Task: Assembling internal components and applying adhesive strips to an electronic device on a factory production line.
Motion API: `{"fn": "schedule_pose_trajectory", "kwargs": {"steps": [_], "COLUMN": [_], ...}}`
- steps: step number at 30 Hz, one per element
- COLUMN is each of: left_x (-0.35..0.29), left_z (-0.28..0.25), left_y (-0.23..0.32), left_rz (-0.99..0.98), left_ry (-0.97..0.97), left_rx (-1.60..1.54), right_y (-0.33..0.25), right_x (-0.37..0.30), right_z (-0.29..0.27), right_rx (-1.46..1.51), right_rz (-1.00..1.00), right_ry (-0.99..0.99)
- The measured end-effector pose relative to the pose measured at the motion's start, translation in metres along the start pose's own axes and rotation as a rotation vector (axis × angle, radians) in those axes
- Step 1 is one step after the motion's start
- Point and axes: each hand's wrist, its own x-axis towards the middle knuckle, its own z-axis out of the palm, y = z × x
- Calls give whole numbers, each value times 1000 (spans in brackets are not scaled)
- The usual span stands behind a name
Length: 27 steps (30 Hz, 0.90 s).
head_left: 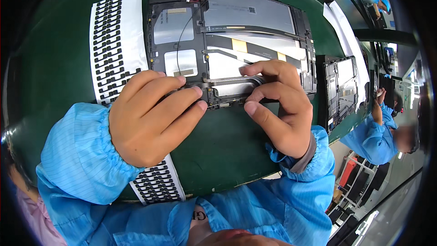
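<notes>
On the green table (pixel 218 146) lies a flat, black-framed panel (pixel 250 23) with silvery plates, its near edge under both hands. The left hand (pixel 154 114) is palm down, fingers slightly spread, tips at that edge. The right hand (pixel 282 105) curls there, index finger apart from thumb; whether thumb and middle finger pinch anything cannot be told. A thin black wire (pixel 184 29) curves over the panel's left part.

So the main frame (pixel 227 43) is lying on the table (pixel 227 155), with the parts sheet (pixel 107 50) stretching along its left. Second frame (pixel 340 90) is sitting over to the right, paper sheet (pixel 342 23) lying just beside that one.
</notes>
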Motion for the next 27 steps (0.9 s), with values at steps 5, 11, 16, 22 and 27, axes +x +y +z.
{"fn": "schedule_pose_trajectory", "kwargs": {"steps": [5,11,16,22,27], "left_x": [-1,-2,2,9,10], "left_z": [-1,-2,2,13,15], "left_y": [1,3,14,17,18], "left_rz": [-25,-24,34,-12,-8], "left_ry": [-5,-54,-115,-125,-103], "left_rx": [-63,-74,-8,59,96], "right_y": [0,0,-1,0,-5], "right_x": [0,-1,0,-1,-6], "right_z": [1,1,2,2,-3], "right_rx": [-7,-55,-62,-83,-181], "right_rz": [-6,-12,-23,-32,-42], "right_ry": [2,4,11,19,89]}}
